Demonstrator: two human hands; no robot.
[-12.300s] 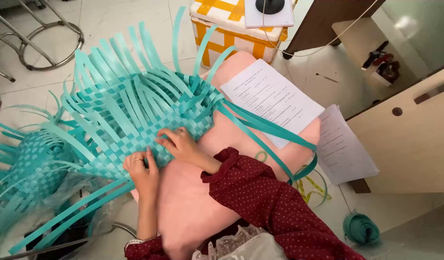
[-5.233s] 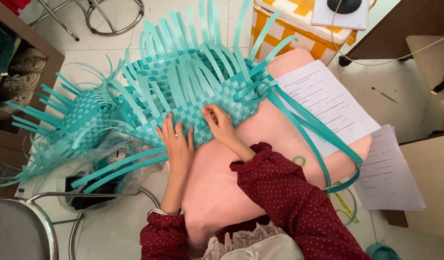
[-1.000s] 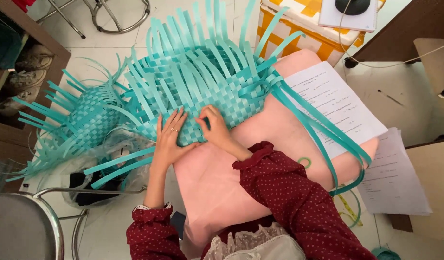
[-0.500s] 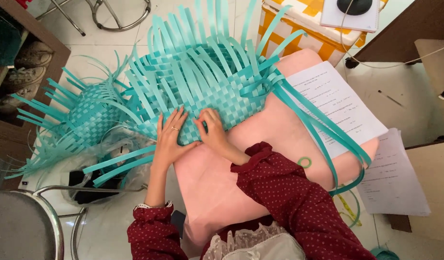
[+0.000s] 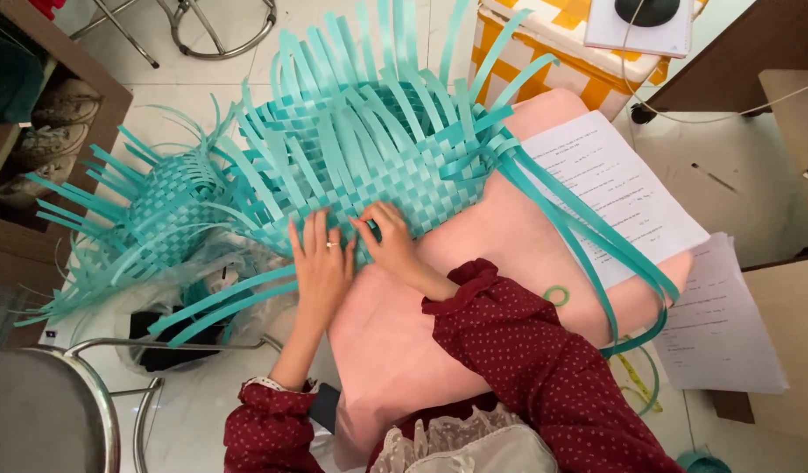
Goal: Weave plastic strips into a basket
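Note:
A half-woven basket of teal plastic strips [image 5: 382,162] lies on a pink table [image 5: 509,271], loose strip ends fanning out above and to the right. My left hand [image 5: 321,263] presses flat on the woven edge nearest me, fingers spread, a ring on one finger. My right hand [image 5: 388,241] sits just to its right, fingertips pinching at the weave on the same edge. Both sleeves are dark red with small dots.
A second teal woven piece [image 5: 172,206] lies off the table to the left over a plastic bag. Printed sheets [image 5: 623,197] lie on the right. A yellow-and-white box [image 5: 553,52] stands behind. A metal stool [image 5: 62,412] is at bottom left.
Over the last second the hands stayed on the near edge of the weave; the right hand's fingers shifted slightly toward the left hand. The basket barely moved.

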